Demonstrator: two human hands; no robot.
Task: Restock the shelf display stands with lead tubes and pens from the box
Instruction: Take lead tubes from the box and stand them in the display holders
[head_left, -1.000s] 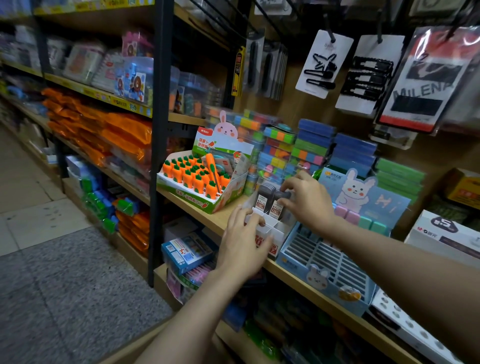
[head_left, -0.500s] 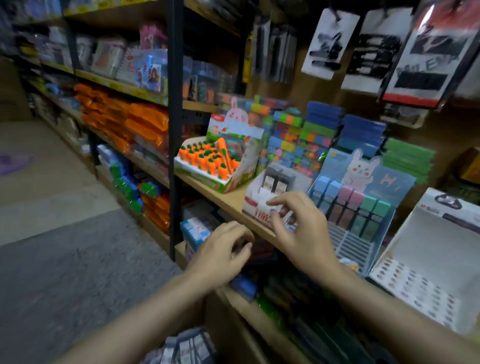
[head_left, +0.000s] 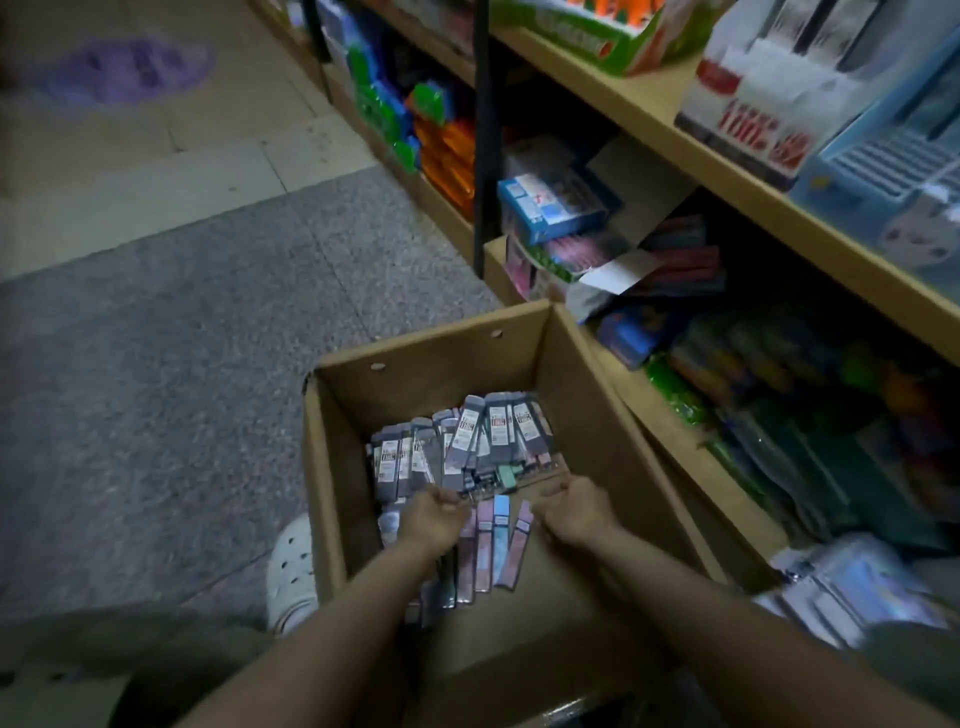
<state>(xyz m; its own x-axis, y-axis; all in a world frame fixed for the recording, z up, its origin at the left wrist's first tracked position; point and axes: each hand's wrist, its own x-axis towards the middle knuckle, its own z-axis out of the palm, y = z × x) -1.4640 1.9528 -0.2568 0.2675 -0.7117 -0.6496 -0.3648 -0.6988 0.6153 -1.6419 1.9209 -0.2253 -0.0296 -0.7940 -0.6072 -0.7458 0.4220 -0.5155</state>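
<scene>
Reaching into box (head_left: 436, 364), both hands curled: left hand (head_left: 434, 522), right hand (head_left: 571, 512).

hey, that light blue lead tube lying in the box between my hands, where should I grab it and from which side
Probably pinch the light blue lead tube across its narrow width near the far, labelled end, coming straight down from above. It lies flat with pink tubes tight on both sides, so only its top face and far end look free.

1 head-worn view, facing steeply down, close over open cardboard box (head_left: 431, 358), shelves (head_left: 649, 109) at right
</scene>
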